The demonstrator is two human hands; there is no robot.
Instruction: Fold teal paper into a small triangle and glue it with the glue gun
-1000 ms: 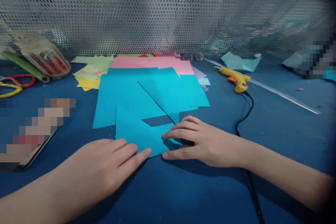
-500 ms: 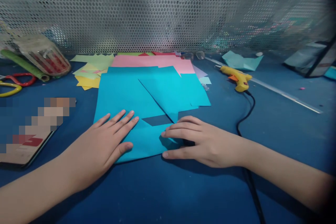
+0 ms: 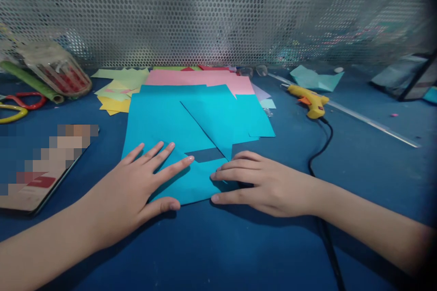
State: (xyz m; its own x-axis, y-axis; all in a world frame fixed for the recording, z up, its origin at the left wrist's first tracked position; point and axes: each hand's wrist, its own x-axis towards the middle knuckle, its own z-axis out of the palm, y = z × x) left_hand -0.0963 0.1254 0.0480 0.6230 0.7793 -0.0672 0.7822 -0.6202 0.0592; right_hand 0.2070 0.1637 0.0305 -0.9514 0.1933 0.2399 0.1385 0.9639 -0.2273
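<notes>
Bright blue paper [image 3: 153, 116] lies in front of me, several pieces overlapping. The nearest part is folded, with a diagonal edge and a dark gap where the table shows through. My left hand [image 3: 136, 186] lies flat on its left side, fingers spread, thumb at the front edge. At the lower right corner rests my right hand [image 3: 259, 184], its fingers slightly bent and apart from the thumb; the thumb tip is at the front edge. The right palm is raised and hides part of that corner.
A yellow glue gun [image 3: 312, 102] with a black cord lies right, beside a clear stick [image 3: 372, 122]. Behind the blue paper are pink paper [image 3: 201, 77] and coloured scraps [image 3: 116, 95]. A phone [image 3: 48, 177], scissors [image 3: 27, 100] and a jar [image 3: 61, 72] are left.
My left hand has spread wider: its index finger and thumb reach further right over the blue paper and its front edge. The right hand stays nearly where it was.
</notes>
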